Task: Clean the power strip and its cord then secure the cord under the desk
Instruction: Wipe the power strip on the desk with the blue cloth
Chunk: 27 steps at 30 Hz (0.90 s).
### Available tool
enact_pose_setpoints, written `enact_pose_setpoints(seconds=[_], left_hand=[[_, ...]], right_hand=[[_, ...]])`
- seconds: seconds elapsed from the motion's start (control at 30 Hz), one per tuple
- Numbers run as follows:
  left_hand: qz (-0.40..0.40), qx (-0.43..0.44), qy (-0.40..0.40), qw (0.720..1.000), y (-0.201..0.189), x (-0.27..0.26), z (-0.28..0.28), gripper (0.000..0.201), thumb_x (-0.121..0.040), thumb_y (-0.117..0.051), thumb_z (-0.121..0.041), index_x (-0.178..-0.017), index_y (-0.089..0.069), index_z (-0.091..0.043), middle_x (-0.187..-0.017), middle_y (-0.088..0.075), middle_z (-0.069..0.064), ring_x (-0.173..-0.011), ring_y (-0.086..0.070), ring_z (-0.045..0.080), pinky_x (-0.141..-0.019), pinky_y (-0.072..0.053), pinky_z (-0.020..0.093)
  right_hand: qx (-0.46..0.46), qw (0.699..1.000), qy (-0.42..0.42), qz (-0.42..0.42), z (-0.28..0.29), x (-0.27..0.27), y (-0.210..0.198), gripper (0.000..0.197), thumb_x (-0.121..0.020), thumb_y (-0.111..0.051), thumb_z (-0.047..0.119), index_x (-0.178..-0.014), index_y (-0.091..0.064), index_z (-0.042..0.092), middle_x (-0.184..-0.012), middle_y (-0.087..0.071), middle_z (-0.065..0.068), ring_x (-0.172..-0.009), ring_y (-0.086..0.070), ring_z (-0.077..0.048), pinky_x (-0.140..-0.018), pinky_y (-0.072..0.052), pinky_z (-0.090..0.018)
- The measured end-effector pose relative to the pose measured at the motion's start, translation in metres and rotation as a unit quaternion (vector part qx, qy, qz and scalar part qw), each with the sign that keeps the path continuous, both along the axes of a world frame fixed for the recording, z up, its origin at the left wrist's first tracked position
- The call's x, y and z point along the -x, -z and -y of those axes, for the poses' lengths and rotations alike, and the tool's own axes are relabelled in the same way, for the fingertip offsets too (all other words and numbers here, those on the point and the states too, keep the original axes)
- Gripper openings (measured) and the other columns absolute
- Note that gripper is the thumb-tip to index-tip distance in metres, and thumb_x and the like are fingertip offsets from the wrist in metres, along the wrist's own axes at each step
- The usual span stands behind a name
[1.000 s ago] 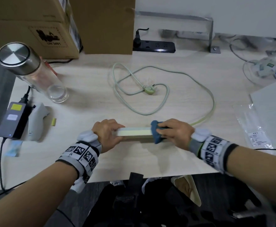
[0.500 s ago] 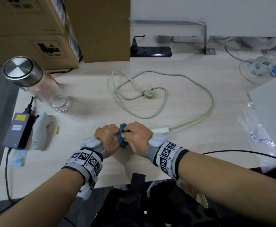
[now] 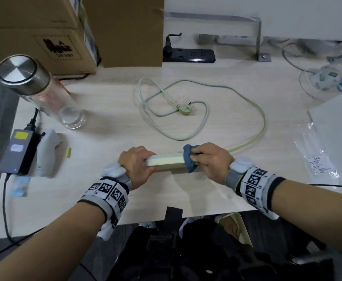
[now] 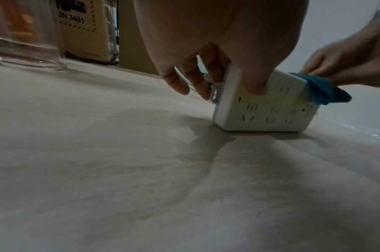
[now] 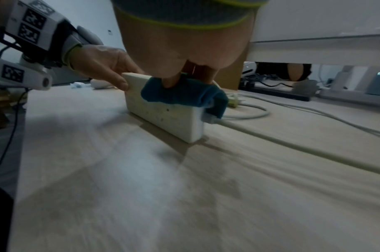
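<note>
A white power strip (image 3: 166, 160) (image 4: 264, 110) (image 5: 163, 117) stands on its long edge near the desk's front, sockets facing me. My left hand (image 3: 135, 165) (image 4: 217, 71) grips its left end, thumb on the socket face. My right hand (image 3: 208, 159) (image 5: 184, 56) holds a blue cloth (image 3: 188, 158) (image 4: 320, 90) (image 5: 184, 95) folded over the strip's right end, by the cord exit. The pale green cord (image 3: 255, 122) (image 5: 292, 143) runs right, loops back across the desk and ends in its plug (image 3: 184, 109).
A glass bottle with steel cap (image 3: 38, 88) lies at the left, by a power adapter (image 3: 17, 151). Cardboard boxes (image 3: 44, 31) and a black power strip (image 3: 188, 55) stand at the back. A white box (image 3: 336, 126) and a plastic bag (image 3: 316, 157) sit at the right.
My right hand has slid the cloth rightward along the strip, from against my left hand to the cord end. The left hand has kept its grip.
</note>
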<state>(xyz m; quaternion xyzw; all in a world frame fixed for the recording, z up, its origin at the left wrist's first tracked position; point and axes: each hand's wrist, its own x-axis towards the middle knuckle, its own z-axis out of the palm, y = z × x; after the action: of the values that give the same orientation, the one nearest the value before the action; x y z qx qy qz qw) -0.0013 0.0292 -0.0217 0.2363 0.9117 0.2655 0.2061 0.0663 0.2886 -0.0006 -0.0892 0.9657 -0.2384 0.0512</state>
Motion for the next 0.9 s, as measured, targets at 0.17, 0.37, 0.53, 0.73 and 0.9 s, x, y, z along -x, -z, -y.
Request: enact_pose_setpoints(seconds=[0.17, 0.37, 0.53, 0.73, 0.9], left_hand=[[0.016, -0.014, -0.017, 1.0, 0.0, 0.0, -0.002, 0.024, -0.077, -0.068, -0.041, -0.094, -0.069, -0.025, -0.087, -0.06, -0.005, -0.083, -0.055, 0.023, -0.075, -0.044, 0.038], [0.03, -0.013, -0.014, 0.999, -0.002, 0.003, -0.001, 0.012, -0.073, -0.054, -0.046, -0.07, -0.051, -0.035, -0.073, -0.048, -0.014, -0.072, -0.051, 0.023, -0.066, -0.037, 0.034], [0.029, 0.011, -0.031, 0.999, -0.005, 0.004, -0.007, 0.032, -0.078, -0.072, -0.04, -0.107, -0.068, -0.026, -0.098, -0.063, -0.007, -0.09, -0.058, 0.017, -0.08, -0.044, 0.033], [0.076, -0.044, -0.048, 0.995, -0.001, 0.005, -0.014, 0.032, -0.08, -0.073, -0.029, -0.11, -0.065, -0.022, -0.098, -0.056, -0.009, -0.092, -0.056, 0.016, -0.078, -0.042, 0.027], [-0.185, -0.125, 0.054, 0.973, 0.007, 0.008, 0.001, 0.04, -0.072, -0.081, -0.012, -0.11, -0.069, -0.011, -0.105, -0.064, 0.007, -0.097, -0.053, 0.025, -0.08, -0.047, 0.031]], right_hand=[[0.042, 0.995, -0.082, -0.038, 0.065, 0.016, 0.003, 0.023, -0.058, -0.082, -0.007, -0.078, -0.075, -0.001, -0.083, -0.071, -0.017, -0.066, -0.064, -0.034, -0.061, -0.054, -0.034], [0.028, 0.993, -0.114, -0.032, 0.082, 0.022, 0.01, 0.037, -0.051, -0.088, -0.003, -0.085, -0.075, 0.002, -0.089, -0.071, -0.017, -0.07, -0.067, -0.037, -0.064, -0.056, -0.039], [0.03, 0.993, -0.08, -0.079, 0.005, 0.007, -0.004, 0.018, -0.064, -0.073, 0.0, -0.081, -0.077, 0.003, -0.086, -0.073, -0.015, -0.073, -0.069, -0.031, -0.069, -0.056, -0.033], [0.005, 0.998, 0.058, 0.03, -0.033, 0.007, -0.015, 0.018, -0.084, -0.062, 0.004, -0.096, -0.076, 0.009, -0.095, -0.073, -0.01, -0.089, -0.066, -0.03, -0.077, -0.047, -0.029], [0.092, 0.982, 0.155, 0.051, -0.035, 0.014, -0.03, 0.024, -0.091, -0.055, 0.01, -0.096, -0.072, 0.026, -0.092, -0.071, 0.005, -0.082, -0.059, -0.014, -0.071, -0.043, -0.022]])
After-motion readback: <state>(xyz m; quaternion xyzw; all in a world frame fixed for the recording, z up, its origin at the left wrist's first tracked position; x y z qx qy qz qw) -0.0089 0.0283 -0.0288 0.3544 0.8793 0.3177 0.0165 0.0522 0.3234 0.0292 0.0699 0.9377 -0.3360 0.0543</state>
